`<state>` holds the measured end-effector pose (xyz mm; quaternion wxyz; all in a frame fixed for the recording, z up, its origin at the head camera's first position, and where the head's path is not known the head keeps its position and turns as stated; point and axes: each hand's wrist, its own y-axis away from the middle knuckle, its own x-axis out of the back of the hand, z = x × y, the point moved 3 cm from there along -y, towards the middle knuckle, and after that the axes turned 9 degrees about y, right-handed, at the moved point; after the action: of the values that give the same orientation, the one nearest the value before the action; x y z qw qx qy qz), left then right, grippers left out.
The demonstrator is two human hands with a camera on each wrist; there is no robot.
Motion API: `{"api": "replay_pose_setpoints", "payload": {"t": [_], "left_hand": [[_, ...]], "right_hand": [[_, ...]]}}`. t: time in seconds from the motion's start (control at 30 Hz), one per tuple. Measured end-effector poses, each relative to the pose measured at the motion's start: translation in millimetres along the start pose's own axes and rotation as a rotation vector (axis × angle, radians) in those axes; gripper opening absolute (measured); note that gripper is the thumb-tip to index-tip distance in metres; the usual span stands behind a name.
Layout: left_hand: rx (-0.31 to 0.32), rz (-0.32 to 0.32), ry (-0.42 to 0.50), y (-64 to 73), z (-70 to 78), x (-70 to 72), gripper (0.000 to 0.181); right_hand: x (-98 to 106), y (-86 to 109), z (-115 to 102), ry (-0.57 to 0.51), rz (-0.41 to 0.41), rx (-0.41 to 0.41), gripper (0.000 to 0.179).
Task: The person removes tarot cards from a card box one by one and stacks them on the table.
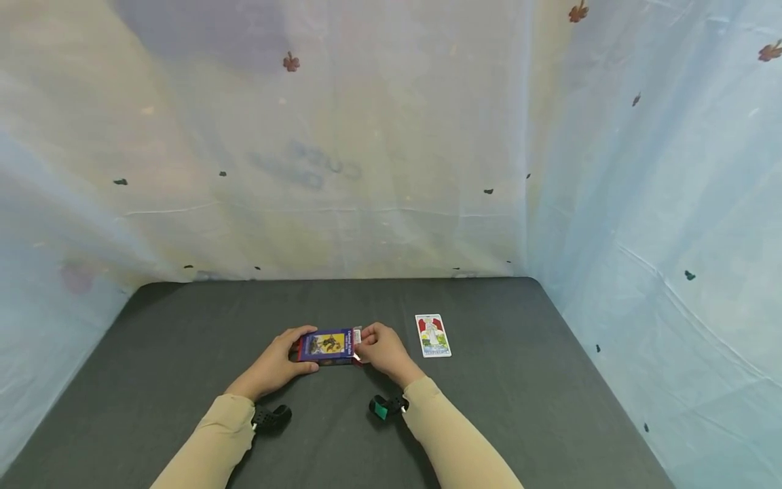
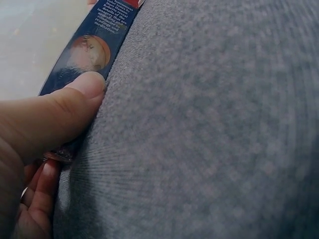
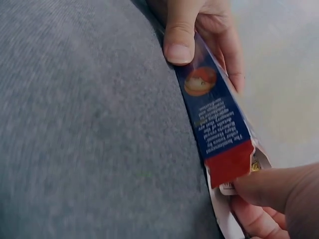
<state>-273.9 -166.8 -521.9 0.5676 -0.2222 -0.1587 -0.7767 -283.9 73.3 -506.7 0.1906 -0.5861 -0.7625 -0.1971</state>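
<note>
A blue and red tarot card box (image 1: 326, 345) lies on the dark cloth, its right end open with white-lined flaps (image 3: 227, 214) spread. My left hand (image 1: 276, 363) grips the box's left end, the thumb along its near side and fingers at the far side. At the open end, my right hand (image 1: 386, 353) pinches the edge of the tarot cards (image 3: 228, 188) that show in the mouth of the box. How many cards it holds is hidden by the thumb. A single tarot card (image 1: 433, 335) with a red-winged figure lies face up right of that hand.
Dark grey cloth (image 1: 513, 407) covers the table. Pale patterned sheeting (image 1: 391, 136) hangs behind the far edge and along both sides. Each wrist carries a black strap device, the right one (image 1: 386, 407) with a green patch.
</note>
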Motion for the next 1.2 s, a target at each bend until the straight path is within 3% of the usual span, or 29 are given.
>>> {"api": "replay_pose_setpoints", "payload": {"t": [0.5,0.9,1.2], "left_hand": [[0.020,-0.002,0.026,-2.0,-3.0,-2.2,0.079],[0.013,0.000,0.025,0.5,-2.4,-2.1,0.077],[0.016,0.006,0.012,0.2,-3.2,-2.1,0.078]], "right_hand": [[19,3.2,8,0.036,-0.063,0.050,0.038],[17,5.3,8,0.091,-0.094,0.106,0.041],[13,7.0,7,0.049,-0.093,0.136,0.038]]}}
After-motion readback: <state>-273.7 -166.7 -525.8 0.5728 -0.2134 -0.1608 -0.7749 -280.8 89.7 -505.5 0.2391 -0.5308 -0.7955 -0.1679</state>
